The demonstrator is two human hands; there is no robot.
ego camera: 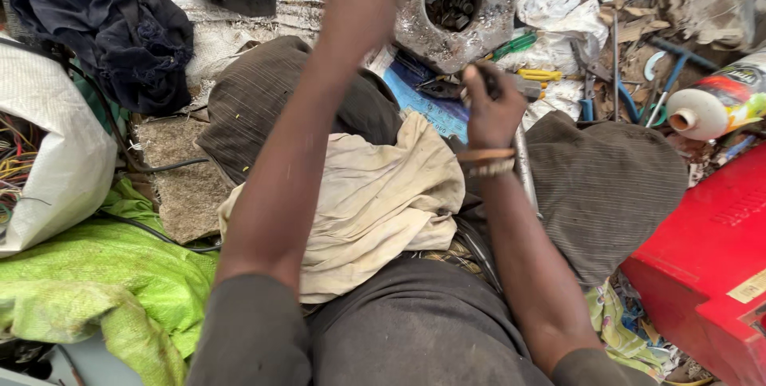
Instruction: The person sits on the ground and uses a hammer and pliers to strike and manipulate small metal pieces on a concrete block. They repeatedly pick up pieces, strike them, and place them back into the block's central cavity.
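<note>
A metal rod (524, 169) runs down from the closed fingers of the right hand (492, 110), past the banded wrist and over the lap, just beside a cream cloth (375, 202) spread there. That forearm rises straight from the elbow. The left arm stretches farther out; the left hand (361, 4) is blurred, and I cannot tell how its fingers stand. Just beyond its fingertips lies a grey metal block (463, 11) with round holes.
</note>
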